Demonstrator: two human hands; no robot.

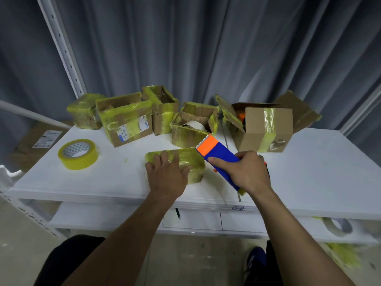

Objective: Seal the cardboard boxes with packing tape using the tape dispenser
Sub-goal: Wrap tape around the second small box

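Head view: left hand (167, 172) lies palm down, fingers spread and nearly straight, pressing on top of a small flat tape-wrapped box (185, 162) near the front of the white table (309, 162). Right hand (245, 172) grips the blue and orange tape dispenser (220, 157), thumb on its blue side, fingers curled round the far side (fingertips hidden). The dispenser tilts up and away from the grip, with its orange toothed end just past the box's right edge. Both forearms reach in from below. Beyond the grip sits a row of taped cardboard boxes (127, 118), some with flaps open. A loose yellow tape roll (78, 153) lies well left of the pressing hand.
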